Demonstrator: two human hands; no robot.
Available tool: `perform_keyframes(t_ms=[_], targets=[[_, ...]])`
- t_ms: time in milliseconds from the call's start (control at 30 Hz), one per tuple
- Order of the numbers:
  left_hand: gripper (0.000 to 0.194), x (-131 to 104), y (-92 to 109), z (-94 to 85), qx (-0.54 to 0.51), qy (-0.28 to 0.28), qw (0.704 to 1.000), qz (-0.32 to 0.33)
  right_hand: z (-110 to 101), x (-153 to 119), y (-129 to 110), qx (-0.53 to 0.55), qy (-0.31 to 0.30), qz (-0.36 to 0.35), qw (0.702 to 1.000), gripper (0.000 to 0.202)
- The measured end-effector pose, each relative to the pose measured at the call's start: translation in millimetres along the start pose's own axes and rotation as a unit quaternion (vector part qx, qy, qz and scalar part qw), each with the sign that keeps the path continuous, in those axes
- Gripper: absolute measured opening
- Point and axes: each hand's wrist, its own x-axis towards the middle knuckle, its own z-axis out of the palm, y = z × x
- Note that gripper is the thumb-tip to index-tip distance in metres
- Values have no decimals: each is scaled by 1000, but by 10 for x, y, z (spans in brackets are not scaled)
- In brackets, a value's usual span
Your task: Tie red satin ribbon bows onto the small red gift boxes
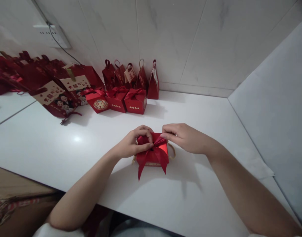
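Two bare hands, one red gift box [164,147], one red ribbon bow [155,154] on top. Box is on the white table [91,144], directly under and between both hands. Two pointed ribbon tails hang from the bow on the near side, left tail [141,169] and right tail [163,164]. Braided cord [173,152] shows at both box sides.

Left hand [137,141]: thumb and index finger pinch at the bow's knot, other fingers curled over the box's left part. Right hand [181,136]: thumb and index finger pinch the bow's right loop near its tip, remaining fingers bent in. Left forearm angles up and inward from lower left; right forearm comes in from lower right. Right wrist is slightly bent, palm turned down and inward.

Beyond the grip, a bit left: three small bow-topped boxes [116,100] in a row, side by side. Behind them, five loop-handled boxes [153,86], the rightmost standing a little apart. Further left of the grip: two larger cartoon-print boxes [58,100], tilted, with a dark red cord [73,114] by the nearer one. Far left, a cluster of red packages [29,74], overlapping, can't count. One wall socket [52,35] and one cable [59,44] above that side. One cardboard carton [19,204] below the table edge, near side, left of the left forearm.
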Motion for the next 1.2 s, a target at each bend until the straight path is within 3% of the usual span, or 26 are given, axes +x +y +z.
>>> perform_keyframes(t_ms=[133,333,433,533,700,867,1067,1200], targets=[[13,6,23,-12,28,-5,1000,-5,27,20,21,-28,14,-15,999,32],[17,-39,80,-57,36,11,999,-15,21,-22,-35,-82,30,56,995,37],[25,-73,76,-142,15,67,997,-20,-24,-64,-62,-73,71,105,989,40],[26,-99,64,-240,74,123,988,-58,-72,-84,-47,-35,88,129,987,45],[35,-110,80,-259,119,86,986,-81,-84,-22,63,70,6,148,987,61],[45,-110,112,-198,71,36,993,-87,-76,51,164,161,-129,87,975,56],[48,-145,116,-264,30,27,993,-111,-116,36,155,186,-135,43,972,42],[55,-168,94,-298,13,19,987,-158,-103,41,136,215,-164,66,961,46]])
